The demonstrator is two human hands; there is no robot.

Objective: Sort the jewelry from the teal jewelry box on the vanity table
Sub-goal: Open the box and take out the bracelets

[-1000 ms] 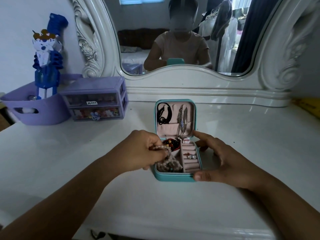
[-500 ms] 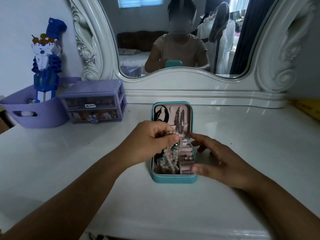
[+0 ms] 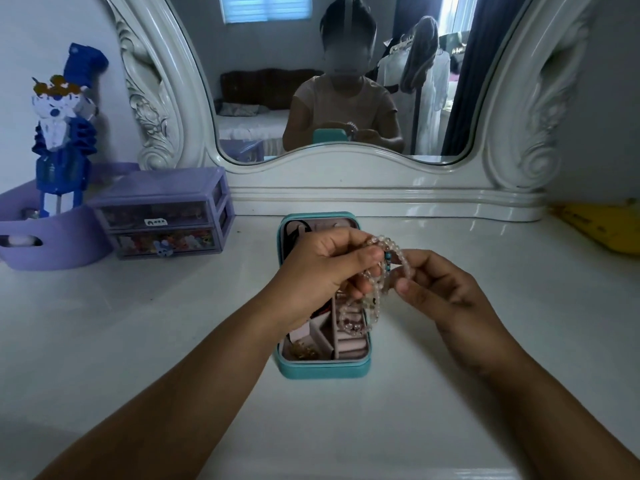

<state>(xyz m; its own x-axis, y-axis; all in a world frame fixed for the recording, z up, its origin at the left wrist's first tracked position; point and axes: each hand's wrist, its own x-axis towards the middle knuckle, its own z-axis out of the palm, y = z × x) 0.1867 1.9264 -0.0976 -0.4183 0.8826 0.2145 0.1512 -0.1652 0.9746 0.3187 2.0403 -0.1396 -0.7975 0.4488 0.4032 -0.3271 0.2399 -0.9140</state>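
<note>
An open teal jewelry box [image 3: 322, 370] stands on the white vanity table [image 3: 138, 323], its pink inside split into compartments. My left hand [image 3: 322, 268] grips a bunch of pale beaded bracelets [image 3: 375, 289] and holds it above the box. My right hand [image 3: 440, 282] pinches the same beads from the right side. The strands hang down over the ring rolls. A gold piece [image 3: 303, 349] lies in the near left compartment. The lid's contents are mostly hidden behind my hands.
A purple two-drawer organizer [image 3: 166, 216] and a purple basket [image 3: 52, 237] with a blue figure [image 3: 65, 126] stand at the back left. A big white-framed mirror [image 3: 346, 81] backs the table. Something yellow [image 3: 602, 226] lies at the far right.
My left hand lifted the beaded bracelets up out of the box. My right hand let go of the box's side and came up to take the beads.
</note>
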